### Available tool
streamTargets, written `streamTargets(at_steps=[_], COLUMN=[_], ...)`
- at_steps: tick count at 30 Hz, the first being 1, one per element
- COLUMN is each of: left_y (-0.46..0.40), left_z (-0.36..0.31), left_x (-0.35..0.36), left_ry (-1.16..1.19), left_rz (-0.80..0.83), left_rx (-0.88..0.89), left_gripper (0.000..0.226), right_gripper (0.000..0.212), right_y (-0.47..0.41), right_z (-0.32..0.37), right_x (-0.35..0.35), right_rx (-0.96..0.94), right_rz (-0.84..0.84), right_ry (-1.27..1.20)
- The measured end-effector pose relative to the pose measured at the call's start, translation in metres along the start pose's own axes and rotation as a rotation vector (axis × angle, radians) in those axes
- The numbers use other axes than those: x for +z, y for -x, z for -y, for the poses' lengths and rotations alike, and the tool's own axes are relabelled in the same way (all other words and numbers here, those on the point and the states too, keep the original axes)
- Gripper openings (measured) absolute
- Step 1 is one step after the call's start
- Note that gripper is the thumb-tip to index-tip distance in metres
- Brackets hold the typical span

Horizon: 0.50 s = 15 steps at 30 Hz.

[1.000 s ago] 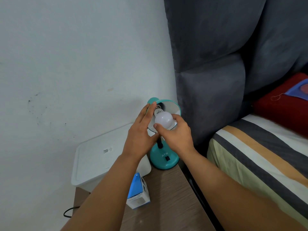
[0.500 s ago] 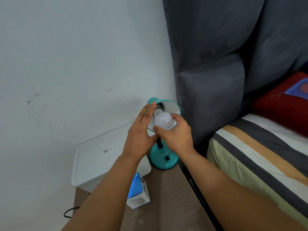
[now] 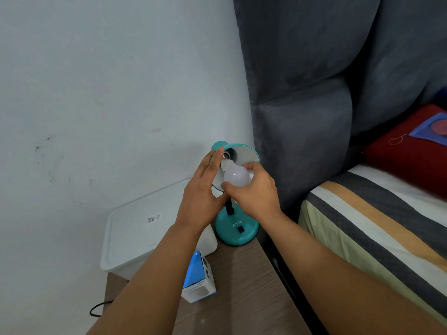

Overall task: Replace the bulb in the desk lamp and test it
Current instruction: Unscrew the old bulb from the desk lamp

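A teal desk lamp (image 3: 237, 229) stands at the back of the wooden bedside table (image 3: 244, 291), its shade (image 3: 244, 153) tipped toward me. A white bulb (image 3: 235, 176) sits with its metal base at the socket inside the shade. My right hand (image 3: 256, 192) grips the bulb's globe from the right and below. My left hand (image 3: 203, 197) rests flat against the shade's left rim, fingers extended, steadying it. A black switch shows on the lamp's base.
A blue and white bulb box (image 3: 199, 279) lies on the table near my left forearm. A white lidded bin (image 3: 145, 228) stands at the left against the wall. A grey padded headboard (image 3: 314, 117) and a striped bed (image 3: 377, 228) are at the right. A black cable (image 3: 98, 309) hangs at the table's left.
My right hand has shifted its grip slightly around the bulb. My left hand and the lamp have stayed in place.
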<state>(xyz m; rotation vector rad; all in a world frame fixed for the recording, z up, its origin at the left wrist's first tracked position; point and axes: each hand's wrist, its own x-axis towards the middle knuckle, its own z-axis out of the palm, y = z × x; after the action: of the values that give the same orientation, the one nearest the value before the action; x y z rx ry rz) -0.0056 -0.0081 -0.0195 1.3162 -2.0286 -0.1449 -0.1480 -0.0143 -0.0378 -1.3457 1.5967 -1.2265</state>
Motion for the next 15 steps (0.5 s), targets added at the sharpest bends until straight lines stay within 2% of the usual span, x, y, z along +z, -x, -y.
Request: streamTargets(at_steps=[7, 15], left_y=[0.001, -0.001], left_z=[-0.001, -0.007], left_x=[-0.001, -0.007], left_ry=[-0.005, -0.038], left_rz=[0.001, 0.050], left_rx=[-0.003, -0.049], left_gripper=[0.099, 0.109], right_gripper=[0.065, 0.086], right_y=[0.004, 0.013], right_z=[-0.009, -0.012], right_x=[0.002, -0.015], right_rx=[-0.063, -0.078], right_rz=[-0.043, -0.065], right_ry=[-0.052, -0.017])
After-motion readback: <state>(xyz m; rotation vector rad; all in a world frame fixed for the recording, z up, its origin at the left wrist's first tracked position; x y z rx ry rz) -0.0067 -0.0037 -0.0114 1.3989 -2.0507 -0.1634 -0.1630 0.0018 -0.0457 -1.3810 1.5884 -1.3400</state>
